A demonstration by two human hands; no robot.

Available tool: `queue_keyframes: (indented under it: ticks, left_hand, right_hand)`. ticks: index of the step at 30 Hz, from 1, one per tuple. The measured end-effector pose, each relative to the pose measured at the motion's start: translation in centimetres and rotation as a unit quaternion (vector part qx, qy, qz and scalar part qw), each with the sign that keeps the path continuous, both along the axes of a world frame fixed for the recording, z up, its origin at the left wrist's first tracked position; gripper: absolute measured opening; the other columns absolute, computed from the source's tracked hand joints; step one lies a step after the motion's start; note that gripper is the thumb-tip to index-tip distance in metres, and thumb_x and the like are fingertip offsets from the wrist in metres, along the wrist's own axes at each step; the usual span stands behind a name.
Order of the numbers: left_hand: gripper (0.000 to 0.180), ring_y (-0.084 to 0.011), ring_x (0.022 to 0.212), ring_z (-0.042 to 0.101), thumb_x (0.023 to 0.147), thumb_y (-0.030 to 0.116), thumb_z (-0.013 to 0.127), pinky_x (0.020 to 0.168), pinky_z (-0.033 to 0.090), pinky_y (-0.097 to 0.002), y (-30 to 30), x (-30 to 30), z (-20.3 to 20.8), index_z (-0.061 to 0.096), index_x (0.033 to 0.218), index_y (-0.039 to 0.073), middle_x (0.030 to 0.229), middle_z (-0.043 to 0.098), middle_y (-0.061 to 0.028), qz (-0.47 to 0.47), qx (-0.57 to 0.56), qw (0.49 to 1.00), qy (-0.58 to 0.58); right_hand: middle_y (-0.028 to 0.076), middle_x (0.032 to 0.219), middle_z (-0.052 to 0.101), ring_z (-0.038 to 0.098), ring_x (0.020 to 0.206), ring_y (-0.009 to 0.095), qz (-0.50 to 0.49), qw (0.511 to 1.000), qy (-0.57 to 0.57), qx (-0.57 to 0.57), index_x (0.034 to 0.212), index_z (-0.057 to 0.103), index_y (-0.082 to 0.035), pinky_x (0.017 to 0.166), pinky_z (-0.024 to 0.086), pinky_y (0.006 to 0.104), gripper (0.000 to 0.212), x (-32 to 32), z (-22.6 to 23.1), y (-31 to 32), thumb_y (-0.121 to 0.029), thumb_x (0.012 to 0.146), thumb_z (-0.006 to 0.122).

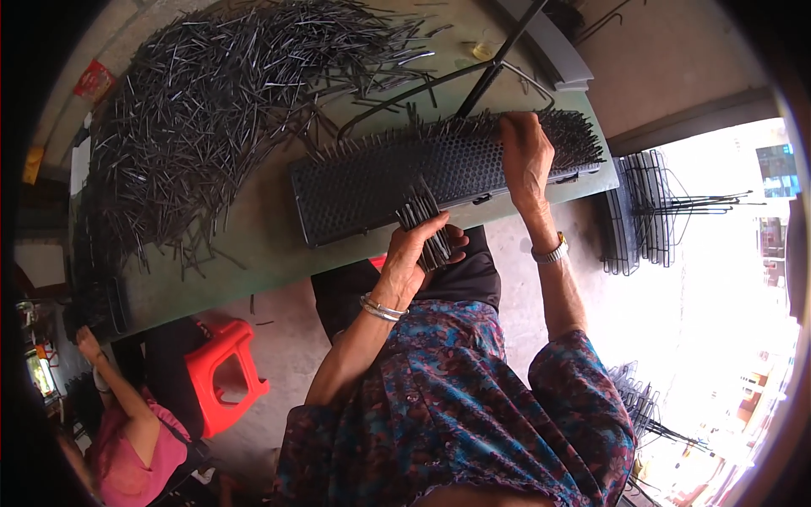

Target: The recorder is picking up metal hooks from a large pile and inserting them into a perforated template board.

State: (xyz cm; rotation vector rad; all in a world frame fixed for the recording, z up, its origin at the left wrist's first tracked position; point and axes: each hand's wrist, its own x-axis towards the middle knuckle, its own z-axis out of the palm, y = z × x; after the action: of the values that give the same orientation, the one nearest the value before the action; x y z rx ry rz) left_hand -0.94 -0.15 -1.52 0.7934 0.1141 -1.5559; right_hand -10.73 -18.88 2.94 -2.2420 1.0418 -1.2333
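In front of me a long black block (363, 194) with a honeycomb of small holes lies along the near edge of the table. Thin dark rods (570, 139) stand packed in its right end and along its far side, while the holes on its near left show bare. My left hand (407, 253) is closed around a bundle of similar dark rods (420, 211), held at the block's near edge. Over the right half of the block, my right hand (525, 160) reaches down with its fingers closed among the standing rods. What those fingertips hold is hidden.
A big heap of loose dark rods (211, 110) covers the table's left and far side. Behind the block stands a black metal frame (486, 84). A red plastic stool (224, 376) and a person in a pink top (144, 448) are at lower left. Wire racks (646, 211) stand right.
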Motion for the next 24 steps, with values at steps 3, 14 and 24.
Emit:
queue_keyframes:
  ticks: [3,14,24]
  left_hand:
    - [0.017,-0.0294,0.082,0.069,0.088,0.018,0.067,0.07,0.059,-0.0469,0.1,-0.2,-0.5,0.063,0.099,0.005,0.086,0.068,-0.0136,0.007,0.002,1.0,0.006]
    - [0.021,-0.0312,0.09,0.068,0.09,0.02,0.064,0.079,0.057,-0.0504,0.1,-0.3,-1.4,0.061,0.106,0.007,0.095,0.067,-0.0146,0.01,-0.01,0.998,0.069]
    - [0.014,-0.0273,0.081,0.069,0.089,0.02,0.067,0.073,0.059,-0.0476,0.1,-0.5,-1.3,0.063,0.096,0.008,0.085,0.067,-0.0109,0.02,0.005,0.999,0.039]
  right_hand:
    - [0.013,0.083,0.066,0.066,0.07,0.023,0.002,0.999,0.01,-0.033,0.1,0.059,-0.002,0.064,0.05,0.0321,0.011,0.4,-1.2,-0.8,-0.007,0.09,0.061]
    - [0.011,0.078,0.066,0.067,0.069,0.022,0.001,0.995,0.045,-0.088,0.1,0.058,-0.002,0.062,0.051,0.0319,0.01,0.3,-1.8,-0.6,-0.008,0.092,0.06]
    - [0.013,0.076,0.065,0.067,0.068,0.023,0.028,0.995,0.09,-0.046,0.101,0.057,-0.002,0.063,0.05,0.0336,0.01,0.0,-0.7,-0.7,-0.006,0.092,0.057]
